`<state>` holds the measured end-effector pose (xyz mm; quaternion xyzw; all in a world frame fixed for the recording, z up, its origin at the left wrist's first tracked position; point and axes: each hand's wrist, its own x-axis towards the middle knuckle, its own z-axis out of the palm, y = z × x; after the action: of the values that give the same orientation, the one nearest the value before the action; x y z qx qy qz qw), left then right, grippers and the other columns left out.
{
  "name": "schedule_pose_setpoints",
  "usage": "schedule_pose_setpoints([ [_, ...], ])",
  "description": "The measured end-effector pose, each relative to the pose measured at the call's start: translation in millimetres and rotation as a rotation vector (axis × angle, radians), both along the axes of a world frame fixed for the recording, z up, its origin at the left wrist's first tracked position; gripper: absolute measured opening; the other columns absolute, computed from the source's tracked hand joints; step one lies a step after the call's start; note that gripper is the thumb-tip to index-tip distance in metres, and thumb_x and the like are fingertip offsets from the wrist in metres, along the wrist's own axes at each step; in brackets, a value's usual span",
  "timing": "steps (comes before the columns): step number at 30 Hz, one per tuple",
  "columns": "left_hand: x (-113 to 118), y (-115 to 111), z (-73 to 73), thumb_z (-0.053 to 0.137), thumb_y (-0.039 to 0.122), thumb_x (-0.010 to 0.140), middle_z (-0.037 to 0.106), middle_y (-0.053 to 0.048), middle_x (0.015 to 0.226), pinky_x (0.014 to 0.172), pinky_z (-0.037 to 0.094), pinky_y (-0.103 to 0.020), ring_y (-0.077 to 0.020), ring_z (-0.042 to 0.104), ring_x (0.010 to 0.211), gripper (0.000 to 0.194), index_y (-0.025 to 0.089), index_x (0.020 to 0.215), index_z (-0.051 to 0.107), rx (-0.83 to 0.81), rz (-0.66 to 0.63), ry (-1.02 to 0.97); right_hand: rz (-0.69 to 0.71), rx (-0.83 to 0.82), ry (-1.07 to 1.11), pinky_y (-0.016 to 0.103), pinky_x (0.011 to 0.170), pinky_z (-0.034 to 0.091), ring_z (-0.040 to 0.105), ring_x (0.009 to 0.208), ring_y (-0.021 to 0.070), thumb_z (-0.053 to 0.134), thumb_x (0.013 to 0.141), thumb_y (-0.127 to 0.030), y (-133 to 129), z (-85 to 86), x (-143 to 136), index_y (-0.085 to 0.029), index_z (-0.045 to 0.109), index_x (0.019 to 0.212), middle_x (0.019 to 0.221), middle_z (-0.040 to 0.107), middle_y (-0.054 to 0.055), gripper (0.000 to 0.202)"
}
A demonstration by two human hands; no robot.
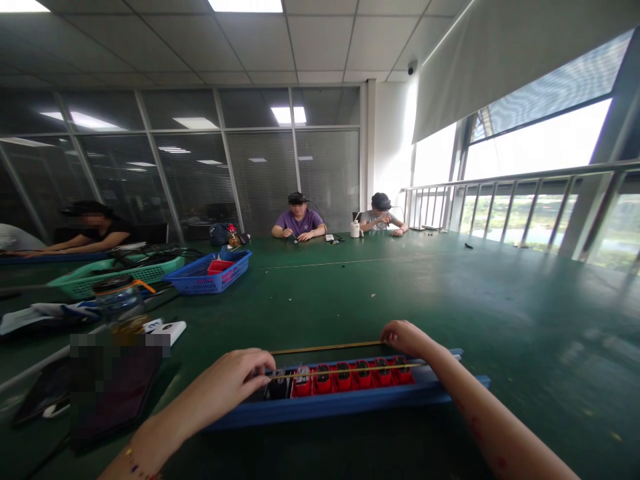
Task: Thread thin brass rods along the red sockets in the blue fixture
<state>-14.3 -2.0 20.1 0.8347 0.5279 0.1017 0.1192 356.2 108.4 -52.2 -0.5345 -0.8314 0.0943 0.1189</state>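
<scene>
A long blue tray (pixel 350 404) lies across the table in front of me. It holds a row of several red blocks with dark tops (pixel 343 377), with a black piece (pixel 278 388) at the left end. A thin yellowish band (pixel 330 347), like a rubber band, runs as two strands between my hands, one behind the tray and one above the row. My left hand (pixel 245 373) is closed with its fingertips on the band at the tray's left end. Bent at the far right side, my right hand (pixel 406 339) grips the other end; its fingertips are partly hidden.
Left of me are a dark tablet (pixel 113 387), a white device (pixel 173 331) and a jar with a dark lid (pixel 120 300). Farther off stand a blue basket (pixel 200 285) and a green basket (pixel 85 283). Several people sit along the table's far side.
</scene>
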Motion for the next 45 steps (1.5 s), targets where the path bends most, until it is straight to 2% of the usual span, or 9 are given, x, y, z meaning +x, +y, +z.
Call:
schedule_pose_setpoints([
  [4,-0.2,-0.3,0.8,0.043,0.029,0.079,0.058,0.0,0.082,0.063,0.035,-0.02,-0.014,0.054,0.074,0.016,0.024,0.084,0.057,0.057,-0.036,0.021,0.019,0.022,0.001,0.021,0.066,0.044,0.06,0.074,0.0159,0.046,0.067,-0.014,0.4,-1.2,0.9,-0.022,0.068,0.08,0.079,0.067,0.002,0.026],
  [7,-7.2,-0.1,10.3,0.038,0.029,0.081,0.057,0.0,0.084,0.067,0.035,-0.021,-0.0141,0.053,0.077,0.02,0.025,0.084,0.058,0.131,-0.044,0.042,0.019,0.028,0.001,0.022,0.068,0.043,0.06,0.075,0.0163,0.045,0.07,-0.015,0.3,-1.7,1.7,-0.022,0.067,0.083,0.082,0.067,0.002,0.026],
  [13,-27.6,17.7,31.0,0.04,0.034,0.08,0.057,-0.001,0.086,0.068,0.036,-0.021,-0.0142,0.054,0.076,0.023,0.024,0.08,0.06,0.238,0.018,0.045,-0.073,0.023,0.047,0.024,0.07,0.042,0.059,0.083,0.017,0.038,0.078,-0.016,0.3,-3.8,4.6,-0.022,0.055,0.108,0.088,0.066,0.004,0.035],
  [18,-21.7,42.9,9.3,0.045,0.033,0.077,0.058,-0.001,0.08,0.064,0.036,-0.022,-0.0145,0.055,0.072,0.02,0.023,0.075,0.062,0.145,0.043,0.035,-0.129,0.063,0.029,0.025,0.077,0.039,0.056,0.092,0.0173,0.036,0.079,-0.016,4.2,-10.0,7.2,-0.021,0.054,0.109,0.102,0.061,0.006,0.035],
  [24,-4.3,69.4,-24.8,0.048,0.029,0.074,0.061,-0.002,0.082,0.063,0.038,-0.022,-0.0151,0.056,0.074,0.017,0.022,0.075,0.063,0.024,0.012,0.078,-0.125,0.034,-0.056,0.025,0.072,0.04,0.056,0.088,0.0179,0.041,0.069,-0.012,3.2,-8.3,5.8,-0.027,0.059,0.1,0.096,0.062,0.002,0.038],
  [29,2.5,85.0,-39.9,0.054,0.027,0.07,0.064,-0.001,0.071,0.057,0.038,-0.022,-0.0158,0.058,0.068,0.013,0.021,0.079,0.061,-0.019,0.038,0.131,-0.101,0.046,-0.105,0.028,0.071,0.039,0.055,0.09,0.0207,0.048,0.07,-0.025,-2.9,-2.4,3.5,-0.028,0.06,0.096,0.097,0.061,0.002,0.029],
  [33,5.8,91.5,-45.8,0.054,0.028,0.069,0.064,-0.001,0.077,0.057,0.038,-0.022,-0.0169,0.058,0.073,0.013,0.021,0.08,0.059,0.005,0.055,0.179,-0.105,0.046,-0.122,0.031,0.072,0.039,0.055,0.09,0.0226,0.048,0.072,-0.039,-7.7,2.7,1.2,-0.028,0.061,0.093,0.097,0.061,0.003,0.027],
  [37,7.1,94.4,-45.8,0.056,0.027,0.067,0.062,-0.002,0.082,0.059,0.039,-0.023,-0.017,0.057,0.075,0.012,0.021,0.077,0.059,0.038,0.075,0.237,-0.106,0.049,-0.157,0.033,0.074,0.038,0.055,0.091,0.0232,0.048,0.072,-0.043,-11.7,8.2,-0.7,-0.028,0.061,0.093,0.098,0.062,0.002,0.028],
  [45,7.9,94.2,-43.7,0.052,0.01,0.063,0.059,-0.002,0.092,0.071,0.04,-0.025,-0.0174,0.054,0.086,0.027,0.023,0.087,0.057,0.077,0.007,0.304,0.02,0.102,-0.298,0.03,0.074,0.037,0.057,0.089,0.0211,0.047,0.07,-0.016,-9.9,15.0,-5.9,-0.027,0.062,0.09,0.093,0.065,0.002,0.028],
])
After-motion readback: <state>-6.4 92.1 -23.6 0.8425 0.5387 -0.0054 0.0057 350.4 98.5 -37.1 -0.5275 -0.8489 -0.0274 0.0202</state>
